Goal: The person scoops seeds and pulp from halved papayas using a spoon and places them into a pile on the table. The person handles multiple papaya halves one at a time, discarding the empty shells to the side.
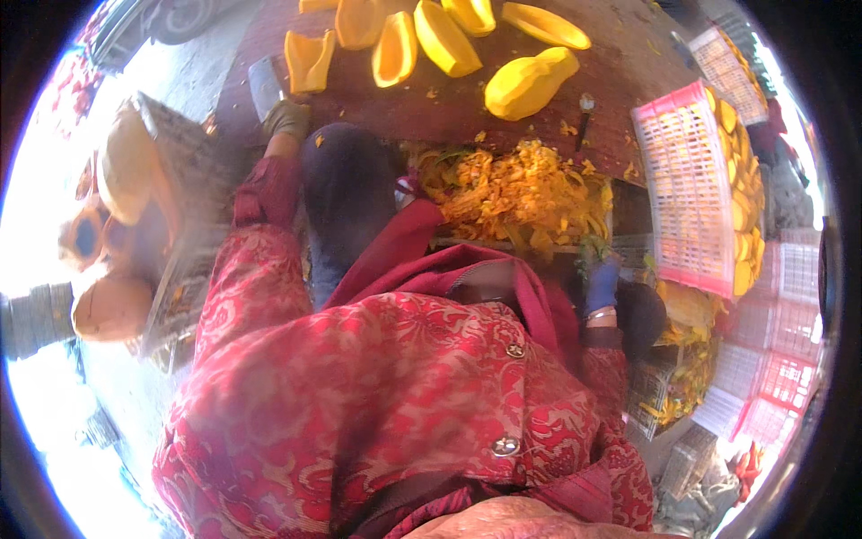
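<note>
My left hand [288, 118], in a brownish glove, is closed around the hidden handle of a broad-bladed cleaver [265, 82], beside the halved pumpkins. Down at the right, by my knee, is my right hand [603, 284] in a blue glove; its fingers are blurred near some green scraps [594, 249], and a grip on them cannot be made out. On the reddish-brown board [431, 111] lie a whole peeled pumpkin [528, 84] and several hollowed, peeled halves, one of them a long half [444, 39]. A dark-handled tool [584, 121] lies right of the whole pumpkin.
A crate [609, 215] heaped with orange pulp and peelings [525, 188] stands between my knees. At the right is a pink and white plastic crate [683, 192] of yellow pieces, with another crate [724, 64] beyond. Unpeeled pumpkins [111, 306] sit at the left.
</note>
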{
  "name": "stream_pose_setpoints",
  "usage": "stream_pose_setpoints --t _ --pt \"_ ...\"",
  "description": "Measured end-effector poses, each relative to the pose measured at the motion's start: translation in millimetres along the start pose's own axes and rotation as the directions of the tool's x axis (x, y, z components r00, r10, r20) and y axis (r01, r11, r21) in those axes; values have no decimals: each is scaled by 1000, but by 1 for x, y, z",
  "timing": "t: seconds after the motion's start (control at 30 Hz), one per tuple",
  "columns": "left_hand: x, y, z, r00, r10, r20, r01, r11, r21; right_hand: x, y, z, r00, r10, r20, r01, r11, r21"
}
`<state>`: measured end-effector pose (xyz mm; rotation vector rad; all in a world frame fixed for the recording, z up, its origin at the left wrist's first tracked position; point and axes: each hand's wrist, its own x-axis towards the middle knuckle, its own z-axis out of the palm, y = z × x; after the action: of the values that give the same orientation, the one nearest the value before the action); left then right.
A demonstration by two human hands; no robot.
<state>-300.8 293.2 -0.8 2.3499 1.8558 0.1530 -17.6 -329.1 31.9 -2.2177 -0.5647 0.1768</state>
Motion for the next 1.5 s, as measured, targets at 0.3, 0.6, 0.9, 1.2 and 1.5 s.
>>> stream_pose_setpoints --t 0.3,0.6,0.9,1.2,1.5 --pt "-57 23 -71 958 279 -67 -129 210 -969 14 -98 -2 953 241 184 -303 763 571" --pt "-260 242 -95 425 902 -77 -820 348 -454 23 -120 62 841 -277 466 -524 -199 828" --pt "-347 280 -44 234 972 7 -926 225 -302 10 -101 56 947 244 208 -317 615 722" --pt "-387 344 -39 121 992 37 -947 126 -297 22 -68 -20 935 352 52 -326 788 523" --pt "-408 348 -31 53 996 -65 -969 36 -244 56 -41 14 958 286 -13 -275 932 238"
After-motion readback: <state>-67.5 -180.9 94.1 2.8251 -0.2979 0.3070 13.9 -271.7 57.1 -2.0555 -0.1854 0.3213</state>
